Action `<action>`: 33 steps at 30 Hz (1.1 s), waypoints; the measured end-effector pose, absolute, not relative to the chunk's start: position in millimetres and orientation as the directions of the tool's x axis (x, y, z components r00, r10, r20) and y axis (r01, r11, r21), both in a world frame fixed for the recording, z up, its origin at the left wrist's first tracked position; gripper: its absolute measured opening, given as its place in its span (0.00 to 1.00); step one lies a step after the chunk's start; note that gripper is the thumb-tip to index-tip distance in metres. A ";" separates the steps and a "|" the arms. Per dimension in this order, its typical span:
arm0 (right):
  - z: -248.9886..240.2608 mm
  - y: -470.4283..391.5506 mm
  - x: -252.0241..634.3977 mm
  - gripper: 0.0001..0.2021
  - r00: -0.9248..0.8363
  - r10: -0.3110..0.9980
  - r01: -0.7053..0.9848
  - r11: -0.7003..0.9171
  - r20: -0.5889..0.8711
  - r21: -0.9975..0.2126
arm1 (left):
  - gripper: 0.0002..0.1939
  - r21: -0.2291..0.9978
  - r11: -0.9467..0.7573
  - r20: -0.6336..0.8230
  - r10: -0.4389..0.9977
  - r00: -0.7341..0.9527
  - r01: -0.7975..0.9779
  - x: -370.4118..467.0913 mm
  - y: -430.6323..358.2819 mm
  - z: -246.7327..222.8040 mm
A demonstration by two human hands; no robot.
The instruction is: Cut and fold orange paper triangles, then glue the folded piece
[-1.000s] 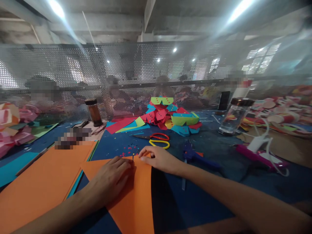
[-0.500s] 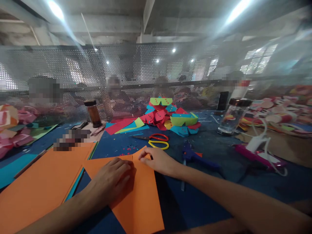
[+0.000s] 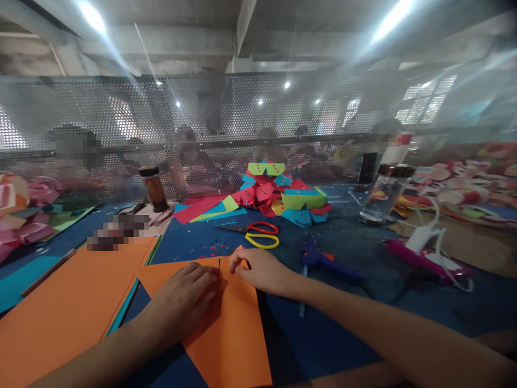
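Note:
An orange paper sheet [image 3: 238,328] lies on the blue tabletop in front of me, with a crease down it and a short slit at its far edge. My left hand [image 3: 188,293] rests palm down on the left part of the sheet, fingers lying on the paper beside the crease. At the far edge, right of the slit, my right hand [image 3: 260,269] pinches the paper between thumb and fingers. Beyond the hands lie scissors [image 3: 262,235] with one red and one yellow handle loop. A blue glue gun [image 3: 329,264] sits to the right.
An orange paper stack [image 3: 68,302] lies at left. Cut-paper masks [image 3: 269,191] are heaped at the back centre. A brown bottle [image 3: 153,188] and a clear jar [image 3: 385,194] stand farther off. A white-and-magenta power strip [image 3: 428,258] is at right; a perforated metal screen [image 3: 226,113] closes the back.
My right hand has shifted slightly nearer, its fingers more bent at the paper's far edge. The slit there looks a little wider. My left hand stays in place.

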State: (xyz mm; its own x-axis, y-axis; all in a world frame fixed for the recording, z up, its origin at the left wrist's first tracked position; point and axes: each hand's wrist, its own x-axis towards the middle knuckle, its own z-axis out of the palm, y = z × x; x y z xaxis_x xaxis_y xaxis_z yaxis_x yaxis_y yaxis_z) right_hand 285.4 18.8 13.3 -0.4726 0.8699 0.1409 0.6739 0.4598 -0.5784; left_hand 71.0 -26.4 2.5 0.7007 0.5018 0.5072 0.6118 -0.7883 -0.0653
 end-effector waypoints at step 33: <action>18.3 18.3 287.4 0.12 -0.475 0.867 0.679 0.471 0.152 -0.563 | 0.11 0.135 -0.742 0.344 0.657 0.671 0.657 66.3 -27.9 0.7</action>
